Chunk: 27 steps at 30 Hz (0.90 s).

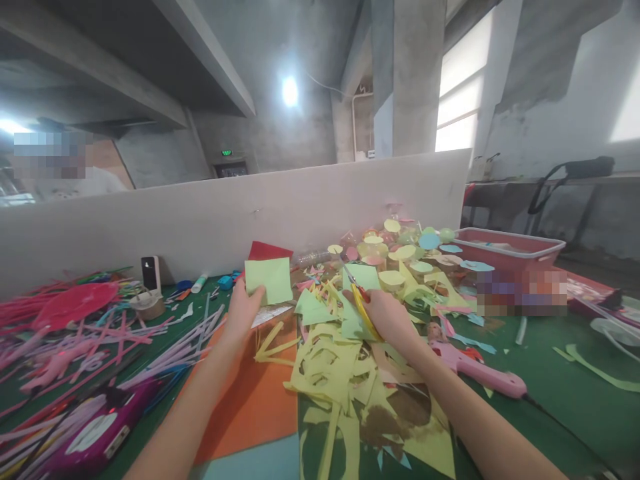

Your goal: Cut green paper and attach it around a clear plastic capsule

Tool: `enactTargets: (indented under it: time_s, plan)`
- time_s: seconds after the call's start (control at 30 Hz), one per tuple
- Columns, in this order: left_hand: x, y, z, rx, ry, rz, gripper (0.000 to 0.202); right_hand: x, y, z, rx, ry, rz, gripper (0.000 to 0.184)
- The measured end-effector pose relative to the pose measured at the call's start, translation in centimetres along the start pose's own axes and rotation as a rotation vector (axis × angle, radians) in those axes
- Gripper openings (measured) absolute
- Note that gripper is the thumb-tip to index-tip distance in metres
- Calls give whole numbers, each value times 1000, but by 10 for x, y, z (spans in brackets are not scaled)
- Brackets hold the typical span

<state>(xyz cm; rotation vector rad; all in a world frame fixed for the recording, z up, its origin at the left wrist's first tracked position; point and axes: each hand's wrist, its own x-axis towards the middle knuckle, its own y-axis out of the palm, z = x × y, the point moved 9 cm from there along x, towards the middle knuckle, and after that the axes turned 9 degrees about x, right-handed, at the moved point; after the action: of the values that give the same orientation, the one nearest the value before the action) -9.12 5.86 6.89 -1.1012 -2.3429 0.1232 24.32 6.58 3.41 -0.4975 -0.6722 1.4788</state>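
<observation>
My left hand (249, 298) pinches a pale green square of paper (270, 279) by its lower left edge, holding it upright above the table. Behind that square, a red sheet (267, 251) pokes out at the top. A pair of scissors (361, 301) with yellow and red handles is in my right hand (387, 313), blades pointing up and away. Light green paper pieces (319, 305) lie between my hands. Below them is a heap of yellow cut-out paper scraps (327, 363). An orange sheet (250, 393) rests under my left forearm.
A pink glue gun (483, 375) with a cord lies right of my right arm. Paper discs (403, 253) crowd the back, near a pink bin (510, 247). Pipe cleaners (110, 327) and a purple box (103, 427) are at left. A white partition (200, 213) bounds the table.
</observation>
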Motion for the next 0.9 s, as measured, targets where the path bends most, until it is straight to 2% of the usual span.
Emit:
enactTargets:
  time_s: [0.07,0.1,0.13,0.23,0.3,0.43,0.6,0.7,0.9]
  plan:
    - [9,-19,-5,165,13,-21,42,0,1,0,-6,11,1,68]
    - [12,-27,-7,309,28,-22,40,0,1,-1,-13,16,0,67]
    - [14,-33,-9,542,64,-13,38,0,1,-1,-26,17,-4,66]
    - [15,-41,-9,1111,148,10,37,0,1,-1,-73,-1,-23,63]
    - [13,-41,-1,1261,139,50,38,1,1,-2,-95,-6,-29,62]
    - [8,-41,11,1321,58,141,36,2,1,-4,-125,14,-30,62]
    - [5,-59,2,1438,-17,87,38,1,1,-2,-143,8,-22,61]
    - [6,-63,8,1393,-82,174,37,0,2,-1,-133,-7,-17,61]
    - [17,-54,26,1298,-37,270,34,0,4,-3,-163,4,-11,59]
